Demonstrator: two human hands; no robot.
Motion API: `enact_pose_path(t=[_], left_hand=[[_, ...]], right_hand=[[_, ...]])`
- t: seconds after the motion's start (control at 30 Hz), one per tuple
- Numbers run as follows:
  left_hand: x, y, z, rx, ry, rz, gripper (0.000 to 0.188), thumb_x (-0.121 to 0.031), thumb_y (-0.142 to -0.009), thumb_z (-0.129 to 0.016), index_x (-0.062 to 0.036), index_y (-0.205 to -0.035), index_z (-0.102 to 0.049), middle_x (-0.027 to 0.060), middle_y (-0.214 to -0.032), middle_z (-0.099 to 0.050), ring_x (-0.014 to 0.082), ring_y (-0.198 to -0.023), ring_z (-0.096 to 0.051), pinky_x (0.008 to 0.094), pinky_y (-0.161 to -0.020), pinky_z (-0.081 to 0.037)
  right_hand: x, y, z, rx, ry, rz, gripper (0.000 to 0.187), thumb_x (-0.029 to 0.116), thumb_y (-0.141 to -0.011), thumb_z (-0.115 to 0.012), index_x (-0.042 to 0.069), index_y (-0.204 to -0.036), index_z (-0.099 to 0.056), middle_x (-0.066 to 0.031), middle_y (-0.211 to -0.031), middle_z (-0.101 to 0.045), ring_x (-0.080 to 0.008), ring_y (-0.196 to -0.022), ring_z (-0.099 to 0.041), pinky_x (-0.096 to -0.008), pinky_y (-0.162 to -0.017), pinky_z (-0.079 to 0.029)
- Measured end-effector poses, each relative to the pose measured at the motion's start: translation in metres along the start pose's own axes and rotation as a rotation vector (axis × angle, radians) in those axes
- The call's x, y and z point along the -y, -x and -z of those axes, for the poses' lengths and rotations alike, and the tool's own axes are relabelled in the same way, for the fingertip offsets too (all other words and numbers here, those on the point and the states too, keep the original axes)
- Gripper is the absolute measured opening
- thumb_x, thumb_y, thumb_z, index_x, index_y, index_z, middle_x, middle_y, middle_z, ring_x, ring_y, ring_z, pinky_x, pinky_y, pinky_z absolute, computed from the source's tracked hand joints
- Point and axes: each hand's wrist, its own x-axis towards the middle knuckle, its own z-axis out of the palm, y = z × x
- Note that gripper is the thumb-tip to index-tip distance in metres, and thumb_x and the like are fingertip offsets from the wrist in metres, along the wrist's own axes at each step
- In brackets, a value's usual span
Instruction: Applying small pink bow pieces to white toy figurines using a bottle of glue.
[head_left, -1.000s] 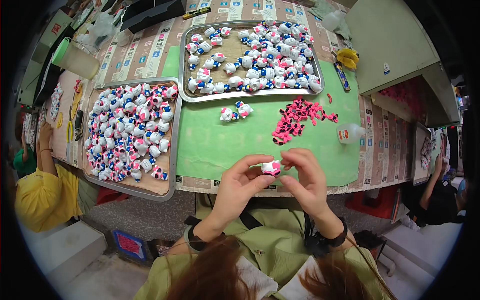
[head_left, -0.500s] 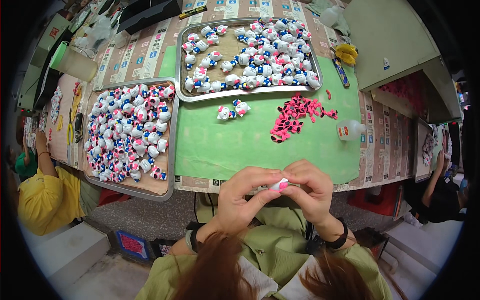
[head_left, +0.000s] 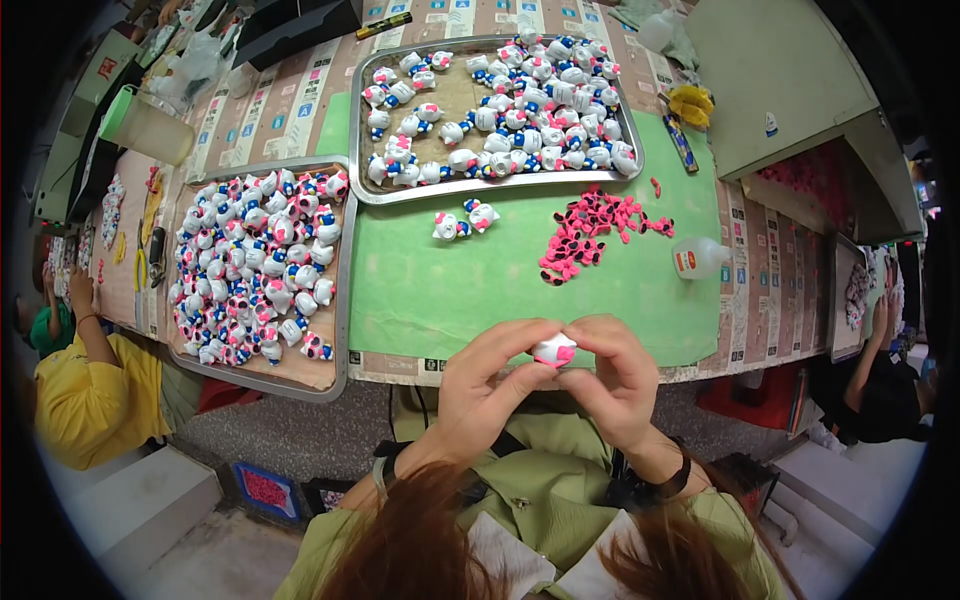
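Observation:
A small white figurine (head_left: pixel 553 350) with a pink part is held up at the front edge of the table. My left hand (head_left: pixel 488 388) pinches it between thumb and fingers. From the other side the fingertips and thumb of my right hand (head_left: pixel 622 388) close around it. Beyond my hands, two loose white-and-blue figurines (head_left: pixel 452 226) lie on the green mat (head_left: pixel 440 300). To their right is a pile of small pink pieces (head_left: pixel 575 240) with black parts. The figurine's underside is hidden by my fingers.
A metal tray (head_left: pixel 345 270) of pink-and-white figurines stands at left; another tray (head_left: pixel 500 186) of white-and-blue ones lies at the back. A clear bottle (head_left: pixel 700 259) stands right of the pink pile. A grey cabinet (head_left: pixel 790 90) bounds the right. Co-workers sit at both sides.
My hands have shifted slightly, and the figurine between them has turned and come up a little, so more of its white and pink surface shows. The trays and loose pieces stay put.

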Motion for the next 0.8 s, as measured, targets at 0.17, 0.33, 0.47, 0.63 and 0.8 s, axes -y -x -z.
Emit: enact_pose_path(t=[0.17, 0.33, 0.47, 0.63, 0.8], left_hand=[[-0.004, -0.002, -0.006, -0.006, 0.028, 0.028, 0.031, 0.0, -0.073, -0.06, 0.0004, -0.103, -0.055, 0.0125, -0.101, -0.055, 0.0193, -0.09, -0.053, 0.0289, -0.073, -0.045], [-0.005, -0.003, -0.005, 0.097, -0.144, -0.091, 0.031, 0.005, -0.071, -0.059, 0.0045, -0.1, -0.052, 0.0145, -0.101, -0.054, 0.0209, -0.094, -0.051, 0.03, -0.08, -0.041], [-0.002, -0.004, -0.005, 0.102, -0.184, -0.146, 0.03, 0.003, -0.071, -0.06, 0.0046, -0.1, -0.051, 0.0137, -0.1, -0.054, 0.0209, -0.093, -0.051, 0.03, -0.079, -0.042], [-0.002, -0.002, -0.007, 0.044, 0.191, 0.238, 0.029, -0.004, -0.078, -0.055, -0.0002, -0.107, -0.052, 0.008, -0.101, -0.055, 0.0135, -0.093, -0.051, 0.0259, -0.08, -0.041], [-0.001, -0.006, 0.0, 0.085, 0.44, 0.376, 0.031, -0.008, -0.086, -0.046, -0.0014, -0.115, -0.047, 0.0044, -0.103, -0.053, 0.0106, -0.094, -0.049, 0.0244, -0.083, -0.04]], right_hand=[[0.0, -0.005, -0.002, 0.001, 0.265, 0.147, 0.04, -0.009, -0.061, -0.06, 0.001, -0.099, -0.051, -0.0139, -0.086, -0.055, -0.0262, -0.074, -0.054, -0.031, -0.062, -0.044], [-0.003, -0.001, -0.004, -0.049, 0.314, 0.265, 0.042, -0.011, -0.058, -0.06, 0.001, -0.097, -0.052, -0.0132, -0.082, -0.055, -0.0266, -0.071, -0.054, -0.0313, -0.059, -0.044], [-0.006, 0.001, -0.002, -0.046, 0.329, 0.303, 0.043, -0.011, -0.058, -0.06, 0.001, -0.098, -0.052, -0.0133, -0.082, -0.055, -0.0268, -0.071, -0.054, -0.0312, -0.058, -0.044], [0.0, -0.001, 0.002, -0.026, 0.272, 0.116, 0.038, -0.007, -0.062, -0.062, 0.0, -0.098, -0.053, -0.013, -0.083, -0.055, -0.0242, -0.072, -0.054, -0.0302, -0.062, -0.044], [0.004, -0.005, 0.004, -0.003, 0.18, 0.024, 0.03, -0.004, -0.066, -0.062, -0.002, -0.095, -0.055, -0.0123, -0.083, -0.056, -0.0214, -0.073, -0.054, -0.0284, -0.064, -0.043]])
